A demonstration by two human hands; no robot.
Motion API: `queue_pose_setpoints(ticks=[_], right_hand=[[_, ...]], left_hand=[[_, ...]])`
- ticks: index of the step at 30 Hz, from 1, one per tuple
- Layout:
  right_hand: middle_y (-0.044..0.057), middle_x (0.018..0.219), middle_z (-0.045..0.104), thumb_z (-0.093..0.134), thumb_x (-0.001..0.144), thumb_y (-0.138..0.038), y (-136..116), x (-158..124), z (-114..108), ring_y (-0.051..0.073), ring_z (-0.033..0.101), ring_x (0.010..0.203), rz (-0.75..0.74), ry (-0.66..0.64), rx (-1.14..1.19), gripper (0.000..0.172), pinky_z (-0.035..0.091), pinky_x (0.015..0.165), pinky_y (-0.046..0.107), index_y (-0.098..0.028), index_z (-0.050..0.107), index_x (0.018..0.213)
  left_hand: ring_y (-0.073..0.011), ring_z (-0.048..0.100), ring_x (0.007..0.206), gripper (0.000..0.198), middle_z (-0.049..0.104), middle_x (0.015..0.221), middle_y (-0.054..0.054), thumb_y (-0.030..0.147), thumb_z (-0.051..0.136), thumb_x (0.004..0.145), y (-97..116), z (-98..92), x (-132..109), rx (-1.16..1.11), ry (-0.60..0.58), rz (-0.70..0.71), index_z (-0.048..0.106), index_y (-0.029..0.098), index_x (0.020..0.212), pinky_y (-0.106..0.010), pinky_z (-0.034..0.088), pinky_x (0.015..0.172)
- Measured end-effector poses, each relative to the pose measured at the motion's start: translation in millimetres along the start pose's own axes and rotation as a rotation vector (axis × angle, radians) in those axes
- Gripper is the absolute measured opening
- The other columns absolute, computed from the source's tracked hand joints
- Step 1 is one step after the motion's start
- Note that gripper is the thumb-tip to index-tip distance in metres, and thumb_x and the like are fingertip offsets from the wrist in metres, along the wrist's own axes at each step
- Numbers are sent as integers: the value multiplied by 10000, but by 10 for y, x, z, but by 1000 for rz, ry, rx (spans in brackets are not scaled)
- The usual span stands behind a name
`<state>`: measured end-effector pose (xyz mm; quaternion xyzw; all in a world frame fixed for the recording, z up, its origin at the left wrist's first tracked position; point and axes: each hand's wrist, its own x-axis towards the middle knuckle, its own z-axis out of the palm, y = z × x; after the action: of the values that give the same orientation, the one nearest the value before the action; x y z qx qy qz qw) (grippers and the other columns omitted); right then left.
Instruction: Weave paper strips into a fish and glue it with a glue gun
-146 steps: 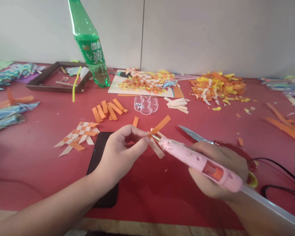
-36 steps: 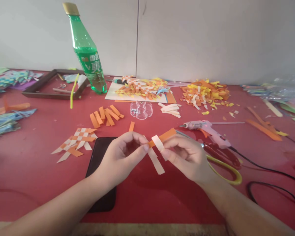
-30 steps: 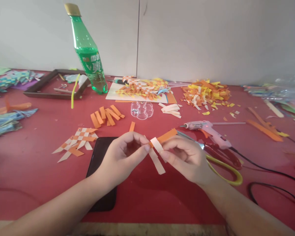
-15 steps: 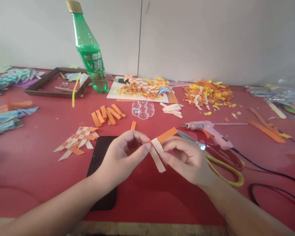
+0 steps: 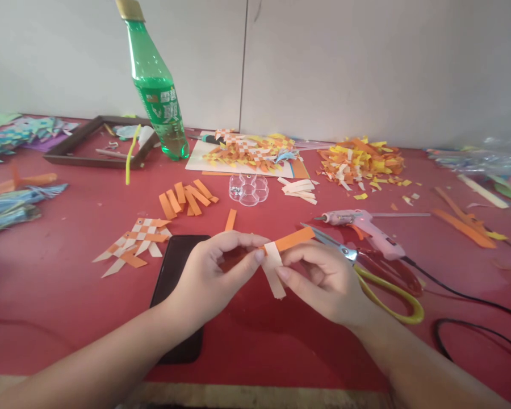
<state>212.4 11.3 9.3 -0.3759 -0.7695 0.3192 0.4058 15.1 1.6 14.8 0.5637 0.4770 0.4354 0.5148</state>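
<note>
Between my two hands an orange paper strip (image 5: pixel 296 238) slants up to the right, with a cream paper strip (image 5: pixel 274 272) folded over it and hanging down. My left hand (image 5: pixel 225 267) pinches the orange strip's left end beside the fold. At the cream strip's right edge, my right hand (image 5: pixel 323 278) grips with thumb and curled fingers. Several loose orange strips (image 5: pixel 187 199) and a few cream strips (image 5: pixel 298 188) lie beyond the hands. Woven orange-and-cream paper fish (image 5: pixel 140 238) rest to the left. A black phone (image 5: pixel 176 341) lies partly under my left hand and forearm.
Scissors (image 5: pixel 392 292) and a pink glue gun (image 5: pixel 366 227) with its cord lie right of my right hand. A green bottle (image 5: pixel 159 96) stands at the back near a dark frame (image 5: pixel 85 162). A clear compartment tray (image 5: pixel 248 190) and a paper scrap pile (image 5: pixel 361 162) sit farther back.
The cream strip's two legs, spread apart before, now lie together as one band. The orange strip has tilted slightly flatter. Both hands stay nearly in place.
</note>
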Motion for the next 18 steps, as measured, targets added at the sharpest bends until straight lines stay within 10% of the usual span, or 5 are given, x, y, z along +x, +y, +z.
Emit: queue_pose_setpoints(ticks=[18], right_hand=[[-1,674,699,700,816,-239,-32,17,89,117,656,559,269,121,316,70,552,507,211,-203,675,761]], left_hand=[[-138,713,828,91,762,892,-20,243,668,852,20,30,-11,-1,-20,24,720,193,908,-205,568,774]])
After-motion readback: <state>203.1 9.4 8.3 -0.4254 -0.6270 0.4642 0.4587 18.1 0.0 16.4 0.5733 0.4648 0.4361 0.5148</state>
